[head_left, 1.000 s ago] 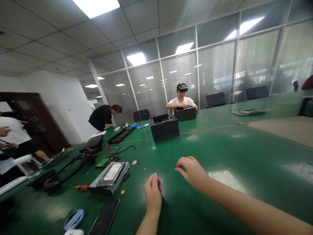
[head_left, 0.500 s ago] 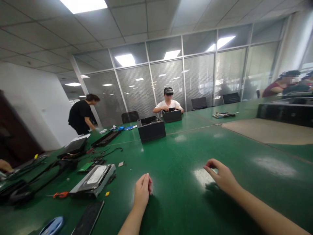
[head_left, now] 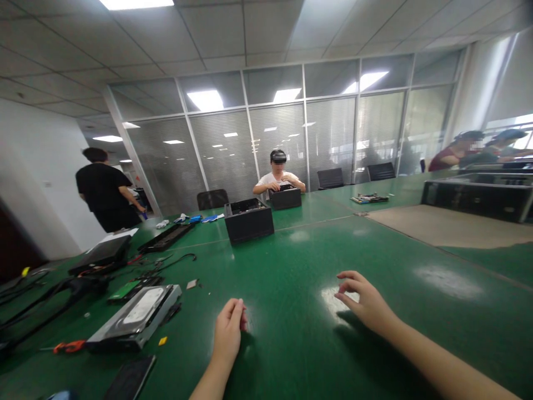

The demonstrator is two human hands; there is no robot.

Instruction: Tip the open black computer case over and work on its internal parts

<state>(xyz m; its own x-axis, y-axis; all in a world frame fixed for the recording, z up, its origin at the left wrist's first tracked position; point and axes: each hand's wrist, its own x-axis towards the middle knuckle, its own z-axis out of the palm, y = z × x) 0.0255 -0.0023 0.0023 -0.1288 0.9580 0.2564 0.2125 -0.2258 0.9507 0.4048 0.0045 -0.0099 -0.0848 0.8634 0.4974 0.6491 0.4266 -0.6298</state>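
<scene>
My left hand (head_left: 230, 328) rests by the green table (head_left: 287, 316) with its fingers curled together and the thumb against them; nothing shows in it, and its palm is turned out of sight. My right hand (head_left: 363, 300) hovers over the table, thumb and fingers apart, holding nothing. Left of my left hand lies a hard drive (head_left: 139, 316) with a white label. Beside the drive are a small yellow piece (head_left: 162, 341) and an orange-handled screwdriver (head_left: 69, 347). A dark flat slab (head_left: 130, 378), perhaps a phone, lies nearer me.
A black computer case (head_left: 250, 222) stands ahead; behind it a seated person (head_left: 278, 178) handles another dark case (head_left: 286, 198). Cables, a green circuit board (head_left: 126, 290) and black parts lie left. Another case (head_left: 478, 197) sits far right, near a circuit board (head_left: 370, 198). A person (head_left: 104, 189) stands back left.
The view has swung slightly right, so things sit further left. My right hand's fingers have spread more. The standing person has straightened and turned away. My left hand stays curled.
</scene>
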